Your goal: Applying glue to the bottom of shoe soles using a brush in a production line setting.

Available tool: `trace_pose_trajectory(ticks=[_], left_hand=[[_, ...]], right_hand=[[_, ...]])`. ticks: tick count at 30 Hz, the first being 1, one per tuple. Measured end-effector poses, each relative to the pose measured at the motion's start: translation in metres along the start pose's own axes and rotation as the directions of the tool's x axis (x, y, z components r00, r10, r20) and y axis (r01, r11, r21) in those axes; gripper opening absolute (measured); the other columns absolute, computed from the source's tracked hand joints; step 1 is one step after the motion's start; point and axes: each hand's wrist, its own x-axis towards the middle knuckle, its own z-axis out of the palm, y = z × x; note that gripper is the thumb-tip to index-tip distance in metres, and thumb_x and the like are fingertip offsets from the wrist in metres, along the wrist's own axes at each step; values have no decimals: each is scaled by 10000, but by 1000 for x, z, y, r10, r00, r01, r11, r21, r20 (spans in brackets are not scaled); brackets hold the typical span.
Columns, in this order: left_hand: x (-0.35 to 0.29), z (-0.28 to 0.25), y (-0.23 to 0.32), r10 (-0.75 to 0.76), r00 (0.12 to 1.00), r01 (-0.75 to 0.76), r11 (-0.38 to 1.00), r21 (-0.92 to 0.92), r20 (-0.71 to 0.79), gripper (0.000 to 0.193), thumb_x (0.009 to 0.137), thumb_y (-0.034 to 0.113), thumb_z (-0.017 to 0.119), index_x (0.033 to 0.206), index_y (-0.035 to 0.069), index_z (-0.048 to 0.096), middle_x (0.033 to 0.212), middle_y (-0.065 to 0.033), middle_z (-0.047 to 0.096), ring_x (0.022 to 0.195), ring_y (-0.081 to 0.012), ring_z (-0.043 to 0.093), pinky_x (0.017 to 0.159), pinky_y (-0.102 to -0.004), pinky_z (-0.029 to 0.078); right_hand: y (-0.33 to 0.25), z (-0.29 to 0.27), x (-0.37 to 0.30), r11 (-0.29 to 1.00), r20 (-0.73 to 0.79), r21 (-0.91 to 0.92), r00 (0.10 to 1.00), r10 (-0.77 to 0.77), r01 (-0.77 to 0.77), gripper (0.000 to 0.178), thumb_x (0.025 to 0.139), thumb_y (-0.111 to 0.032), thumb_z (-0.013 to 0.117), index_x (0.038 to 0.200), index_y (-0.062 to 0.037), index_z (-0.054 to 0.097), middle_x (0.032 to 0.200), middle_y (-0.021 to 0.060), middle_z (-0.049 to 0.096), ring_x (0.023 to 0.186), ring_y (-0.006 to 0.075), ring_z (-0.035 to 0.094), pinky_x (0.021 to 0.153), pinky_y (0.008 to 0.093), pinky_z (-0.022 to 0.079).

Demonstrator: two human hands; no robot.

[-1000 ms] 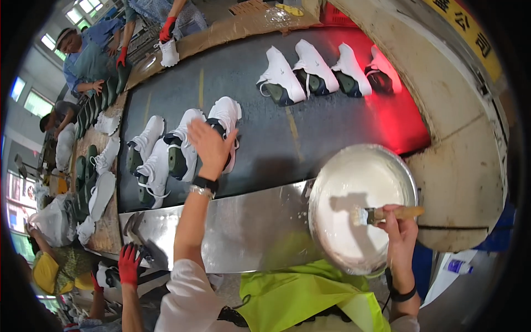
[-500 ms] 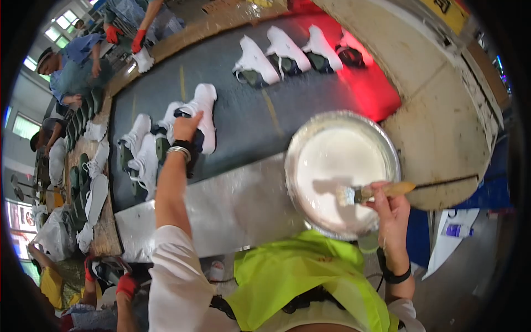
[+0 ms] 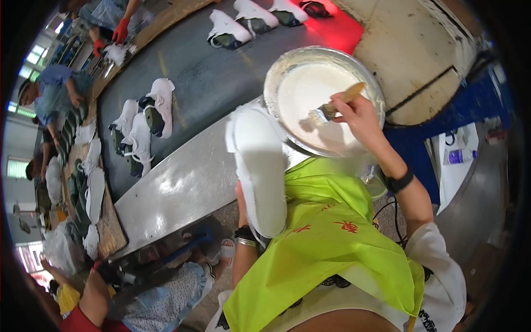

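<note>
A white shoe (image 3: pixel 257 171) is held up in my left hand (image 3: pixel 241 209), its pale underside turned toward me. That hand is mostly hidden behind the shoe; the visible part is closed at its edge. My right hand (image 3: pixel 357 118) grips a brush (image 3: pixel 349 92) by its wooden handle. The brush's whitish bristles hang over a round metal basin (image 3: pixel 378 88) of thick white liquid; whether they touch the liquid I cannot tell. The shoe overlaps the basin's left side in view.
White shoes (image 3: pixel 138 138) stand grouped on a dark belt (image 3: pixel 193 77), with another row (image 3: pixel 229 27) at its far end. A metal ledge (image 3: pixel 171 188) runs along the near side. Co-workers (image 3: pixel 55 83) and racked shoes (image 3: pixel 95 193) are at left; a purple-labelled bottle (image 3: pixel 462 156) is at right.
My left hand has taken a shoe from the belt group and brought it near, underside up. My right hand with the brush has shifted up and slightly left in view; the view has moved too.
</note>
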Motion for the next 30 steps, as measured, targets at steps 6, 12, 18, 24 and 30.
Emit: trace_pose_trajectory(ticks=[6, 12, 18, 24, 30], left_hand=[[-7, -4, -22, -74, 990, 72, 997, 19, 122, 801, 923, 679, 277, 1444, 72, 317, 1336, -161, 505, 1136, -297, 565, 913, -425, 520], [9, -6, -22, -144, 979, 143, 990, 19, 143, 808, 921, 686, 271, 1448, 75, 312, 1341, -162, 501, 1145, -295, 562, 922, -425, 516], [14, -13, -26, -138, 981, 143, 989, -24, 135, 815, 918, 693, 266, 1452, 78, 307, 1345, -164, 498, 1153, -294, 558, 930, -424, 512], [5, -31, -29, -115, 983, 124, 991, -50, 145, 822, 915, 699, 261, 1455, 81, 303, 1349, -166, 494, 1162, -292, 554, 939, -424, 508], [25, -22, -32, -98, 987, 109, 990, -86, 126, 829, 913, 706, 255, 1459, 84, 298, 1354, -167, 491, 1170, -291, 551, 948, -423, 504]], right_hand=[[42, -4, 27, 926, -18, -366, 994, -106, 92, 243, 873, -203, 642, 979, 15, 652, 735, 124, 652, 660, 208, 632, 619, 314, 486], [47, 25, 35, 691, 11, -716, 991, -134, 101, 166, 856, -163, 598, 876, -3, 638, 880, 210, 663, 834, 369, 642, 720, 451, 500], [21, 12, 42, 764, 37, -644, 999, -17, 37, 256, 862, -207, 628, 909, 45, 636, 832, 208, 672, 782, 343, 656, 691, 401, 503], [28, 34, 41, 906, 25, -373, 979, -204, 199, 228, 894, -164, 623, 975, 49, 639, 793, 168, 672, 744, 237, 661, 684, 336, 510], [-34, 124, 4, 974, 207, -13, 953, -219, 227, 211, 914, -148, 566, 1000, 33, 635, 841, 144, 676, 761, 207, 648, 702, 308, 498]])
